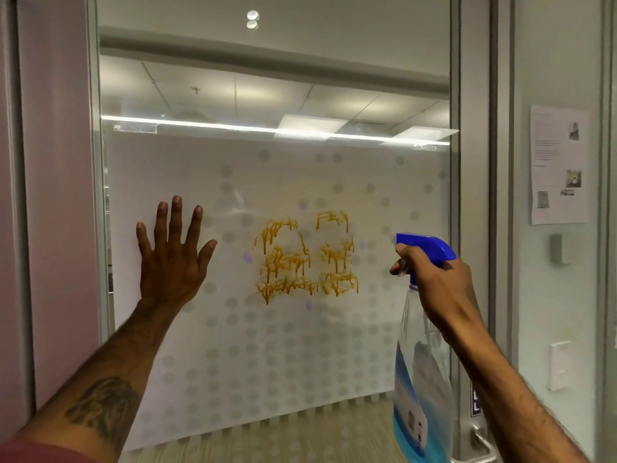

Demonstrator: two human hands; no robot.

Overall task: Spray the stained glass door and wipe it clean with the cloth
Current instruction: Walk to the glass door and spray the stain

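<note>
Head view: left hand point(173, 259) spreads flat and open on the glass door point(233, 345), left of the orange stain point(305, 259). Right hand point(434, 279) grips a blue-topped spray bottle point(420, 379) right of the stain; its label is unreadable.

Glass door point(187, 95) glossy, reflecting ceiling lights; lower part frosted matt with a grey dot pattern. Orange-brown stain point(305, 257) runny, dried in drips. Door frame point(470, 195) brushed grey metal, handle point(480, 446) shiny metal. Spray bottle point(421, 379) clear smooth plastic, blue liquid inside, glossy label; its trigger head point(430, 246) opaque blue plastic. Notice point(559, 165) plain white matt paper
</note>
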